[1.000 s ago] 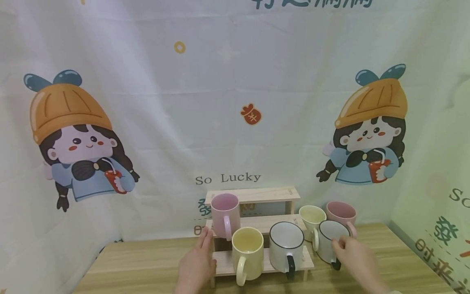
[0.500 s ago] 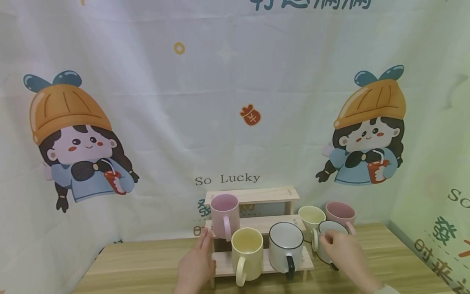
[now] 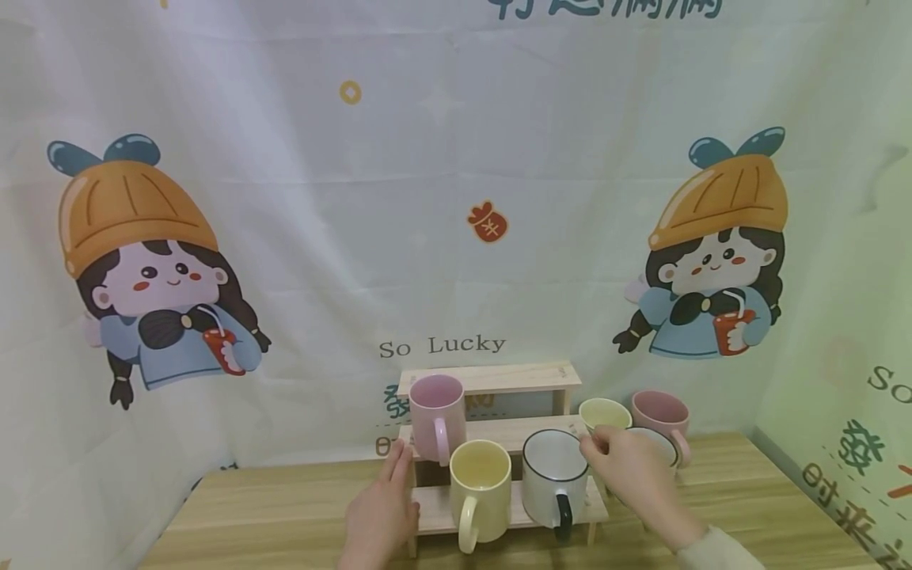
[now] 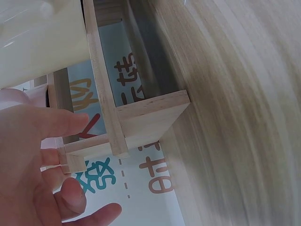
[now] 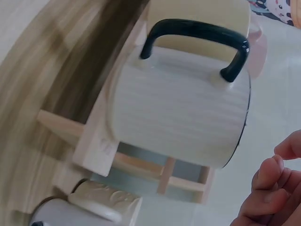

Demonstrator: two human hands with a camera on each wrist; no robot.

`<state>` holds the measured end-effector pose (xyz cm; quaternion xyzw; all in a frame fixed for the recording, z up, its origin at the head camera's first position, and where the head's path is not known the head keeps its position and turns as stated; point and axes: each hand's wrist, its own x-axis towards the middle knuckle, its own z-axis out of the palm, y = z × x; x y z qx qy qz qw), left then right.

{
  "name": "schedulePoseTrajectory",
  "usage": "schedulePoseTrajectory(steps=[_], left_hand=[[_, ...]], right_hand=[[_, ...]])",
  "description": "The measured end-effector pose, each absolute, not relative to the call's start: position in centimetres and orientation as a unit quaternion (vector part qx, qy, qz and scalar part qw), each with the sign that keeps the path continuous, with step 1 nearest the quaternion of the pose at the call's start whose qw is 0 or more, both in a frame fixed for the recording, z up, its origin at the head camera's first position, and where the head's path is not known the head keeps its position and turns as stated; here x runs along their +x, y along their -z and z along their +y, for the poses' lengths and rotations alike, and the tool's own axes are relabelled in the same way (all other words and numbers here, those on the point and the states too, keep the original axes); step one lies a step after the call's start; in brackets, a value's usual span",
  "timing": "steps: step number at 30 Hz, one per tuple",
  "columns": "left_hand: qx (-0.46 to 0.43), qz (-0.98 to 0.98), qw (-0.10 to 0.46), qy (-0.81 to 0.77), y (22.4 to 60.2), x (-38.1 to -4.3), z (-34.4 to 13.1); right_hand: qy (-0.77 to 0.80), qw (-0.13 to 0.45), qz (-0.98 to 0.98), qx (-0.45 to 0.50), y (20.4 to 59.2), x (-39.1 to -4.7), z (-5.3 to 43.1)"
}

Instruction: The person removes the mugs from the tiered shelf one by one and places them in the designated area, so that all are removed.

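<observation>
Now the black-rimmed mug (image 3: 552, 476) is perched on the rack's lowest tier (image 3: 435, 508): likely stiff, slick, best gripped by its black handle (image 3: 564, 516). The right hand (image 3: 634, 479) is curled, empty, beside it; the left hand (image 3: 381, 508), loose-fingered, nears the rack.

**"So Lucky" (image 3: 442, 346) Showing on the Far Cloth (image 3: 313, 317)**

Below it, a teal "發" (image 4: 99, 176) is standing. The right-hand cloth (image 3: 819, 332) is carrying a cut-off "So" (image 3: 889, 385), another "發" (image 3: 862, 445) and "时来" (image 3: 857, 513). Along the far cloth's top, cut-off characters (image 3: 580, 6) are showing.

I see a black-handled, black-rimmed white mug (image 3: 549, 492) standing upright on the lowest tier of a stepped wooden rack (image 3: 499, 435).
</observation>
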<state>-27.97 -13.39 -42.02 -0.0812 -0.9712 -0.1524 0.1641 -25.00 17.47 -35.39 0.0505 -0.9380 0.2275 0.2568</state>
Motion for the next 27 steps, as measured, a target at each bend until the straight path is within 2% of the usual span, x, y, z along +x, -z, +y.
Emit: schedulePoseTrajectory(steps=[12, 27], left_hand=[[-0.08, -0.972, 0.164, 0.15, 42.1, -28.0, -13.4], [-0.084, -0.972, 0.159, 0.15, 42.3, -28.3, -13.6]], right_hand=[[-0.26, 0.203, -0.942, 0.063, 33.3, -25.6, 14.1], [-0.237, 0.186, -0.948, 0.1, 32.7, -26.8, 10.5]])
